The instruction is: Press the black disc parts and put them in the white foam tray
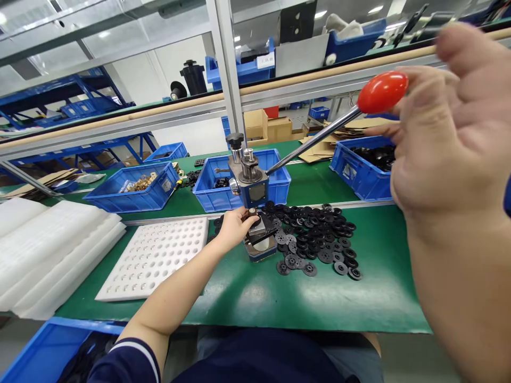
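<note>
A hand press (254, 186) with a dark blue head stands on the green bench, its lever (315, 142) slanting up to the right and ending in a red knob (382, 91). At the press's lower fixture (258, 234) is my left hand (233, 230), fingers pinched together under the head; what they hold is hidden. My right hand (455, 117) is raised close to the camera, fingers apart, with a fingertip against the end of the red knob. Several black discs (311, 234) lie piled right of the press.
A white foam tray (159, 255) with rows of holes, some filled, lies at left beside white foam sheets (51, 250). Blue bins (128, 199) stand along the back, one holding brass-coloured parts (143, 182). A metal post (225, 58) rises behind the press.
</note>
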### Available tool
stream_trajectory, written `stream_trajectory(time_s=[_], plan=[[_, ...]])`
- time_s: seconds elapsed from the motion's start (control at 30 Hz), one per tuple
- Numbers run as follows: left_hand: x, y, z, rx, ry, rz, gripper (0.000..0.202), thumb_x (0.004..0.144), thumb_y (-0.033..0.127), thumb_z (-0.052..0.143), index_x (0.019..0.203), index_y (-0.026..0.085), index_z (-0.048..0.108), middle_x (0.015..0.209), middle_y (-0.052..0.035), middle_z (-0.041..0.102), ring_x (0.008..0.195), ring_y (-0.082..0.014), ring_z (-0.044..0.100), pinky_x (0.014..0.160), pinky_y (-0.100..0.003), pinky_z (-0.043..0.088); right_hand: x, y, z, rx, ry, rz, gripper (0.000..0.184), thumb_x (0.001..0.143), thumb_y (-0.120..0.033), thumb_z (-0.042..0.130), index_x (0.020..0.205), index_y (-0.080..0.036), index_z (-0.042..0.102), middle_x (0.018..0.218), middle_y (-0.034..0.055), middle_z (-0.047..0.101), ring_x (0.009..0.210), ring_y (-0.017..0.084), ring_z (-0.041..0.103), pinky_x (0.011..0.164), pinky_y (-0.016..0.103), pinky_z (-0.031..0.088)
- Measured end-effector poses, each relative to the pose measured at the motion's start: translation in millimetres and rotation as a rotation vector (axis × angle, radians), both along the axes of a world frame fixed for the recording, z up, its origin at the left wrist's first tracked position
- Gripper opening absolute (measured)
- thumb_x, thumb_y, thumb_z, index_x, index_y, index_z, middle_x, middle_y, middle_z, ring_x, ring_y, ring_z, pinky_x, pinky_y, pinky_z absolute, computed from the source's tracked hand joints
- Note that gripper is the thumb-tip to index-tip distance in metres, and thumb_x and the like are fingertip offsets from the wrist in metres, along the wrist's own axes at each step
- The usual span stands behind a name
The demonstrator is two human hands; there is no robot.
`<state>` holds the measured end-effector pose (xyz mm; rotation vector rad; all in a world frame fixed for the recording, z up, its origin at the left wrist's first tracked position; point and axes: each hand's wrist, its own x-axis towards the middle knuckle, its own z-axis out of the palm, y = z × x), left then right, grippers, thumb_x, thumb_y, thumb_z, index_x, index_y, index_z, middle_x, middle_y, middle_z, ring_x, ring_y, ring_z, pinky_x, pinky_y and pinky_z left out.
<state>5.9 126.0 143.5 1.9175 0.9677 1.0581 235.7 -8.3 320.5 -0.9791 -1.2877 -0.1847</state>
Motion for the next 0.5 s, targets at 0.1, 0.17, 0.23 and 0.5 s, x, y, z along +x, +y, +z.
stream_trajectory(time_s=[0.1,0.17,0.23,0.5], plan=[[1,-1,-1.5,0.029,0.019,0.019,0.013,0.078,0.027,0.071,0.085,0.016,0.07,0.078,-0.0051,0.074,0.078,-0.0213,0.07,0.072,-0.029,0.054,-4,8,16.6,-0.016,-0.119,-0.106,0.04,0.098,-0.042,0.051,0.119,-0.01,0.063,0.1,0.0088,0.067,0.09,0.016,0.066,0.074,0.034,0.047],[2,-3,-1.3,0.027,0.027,0.018,0.012,0.079,0.025,0.07,0.086,0.015,0.07,0.08,-0.0058,0.075,0.078,-0.0212,0.07,0.072,-0.029,0.054,-7,8,17.1,-0.019,-0.176,-0.287,0.036,0.097,-0.04,0.051,0.106,-0.009,0.067,0.088,0.007,0.067,0.079,0.014,0.065,0.069,0.032,0.045],[3,-6,0.0,0.021,0.037,0.017,0.01,0.08,0.023,0.069,0.086,0.015,0.07,0.083,-0.0066,0.076,0.078,-0.0211,0.07,0.072,-0.029,0.054,-8,-1,10.3,-0.068,-0.283,-0.52,0.034,0.096,-0.039,0.051,0.095,-0.01,0.069,0.081,0.0057,0.065,0.073,0.013,0.062,0.065,0.031,0.042],[11,-19,8.6,0.129,0.111,0.095,0.002,0.081,0.017,0.069,0.08,0.016,0.07,0.082,-0.0055,0.077,0.075,-0.02,0.071,0.071,-0.028,0.051,11,-57,-44.2,-0.433,-0.864,-0.68,0.049,0.098,-0.051,0.034,0.071,-0.02,0.06,0.07,0.0048,0.065,0.063,0.016,0.056,0.051,0.031,0.028]])
